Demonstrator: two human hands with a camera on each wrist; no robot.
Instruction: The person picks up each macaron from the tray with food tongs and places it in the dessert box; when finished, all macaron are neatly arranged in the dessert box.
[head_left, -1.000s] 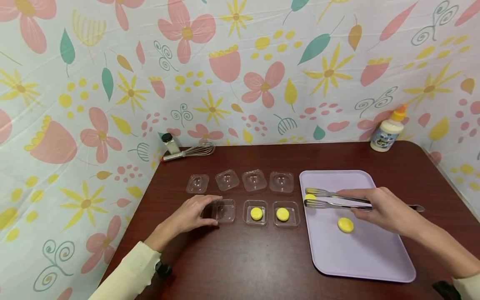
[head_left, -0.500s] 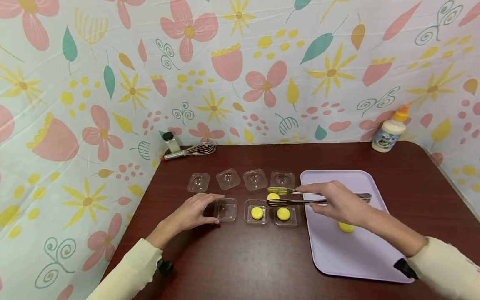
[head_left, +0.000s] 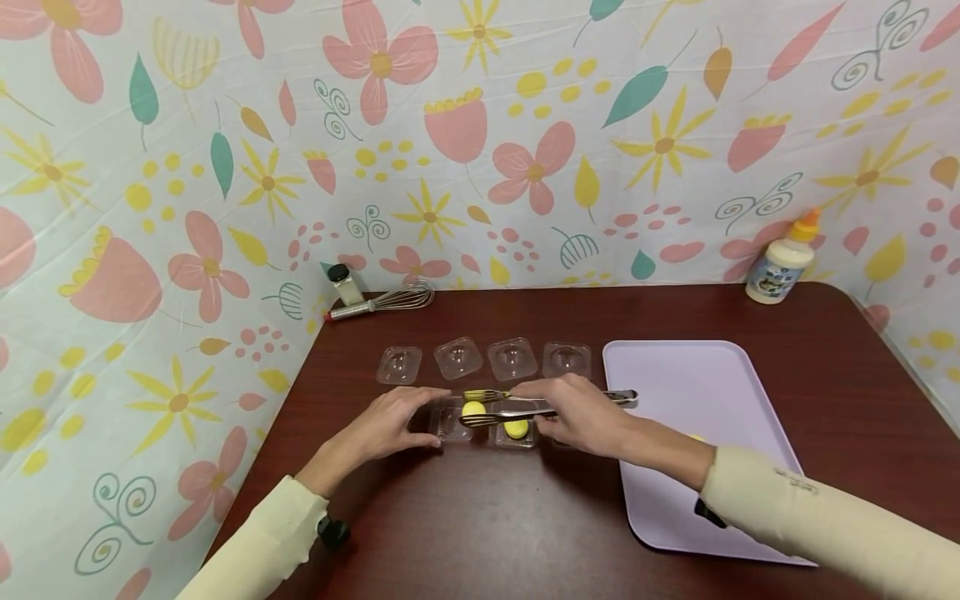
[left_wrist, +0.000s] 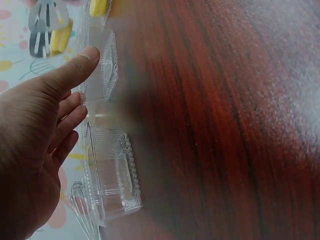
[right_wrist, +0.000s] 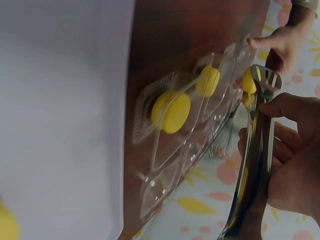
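My right hand grips metal tongs, and their slotted tips pinch a yellow macaron. The macaron is over the right side of the leftmost clear plastic box. Beside that box is my left hand, fingers and thumb spread loosely at its left side, holding nothing. A second macaron sits in the middle box, partly under the tongs in the head view. The right box lies mostly behind my right hand there; the right wrist view shows its macaron.
Several clear lids lie in a row behind the boxes. A lilac tray on the right carries another macaron, mostly hidden by my forearm. At the back are a whisk, a black-capped jar and a glue-like bottle.
My right hand has carried the tongs and the macaron from the tray leftward, past two boxes, to the leftmost box. My left hand has stayed in place.
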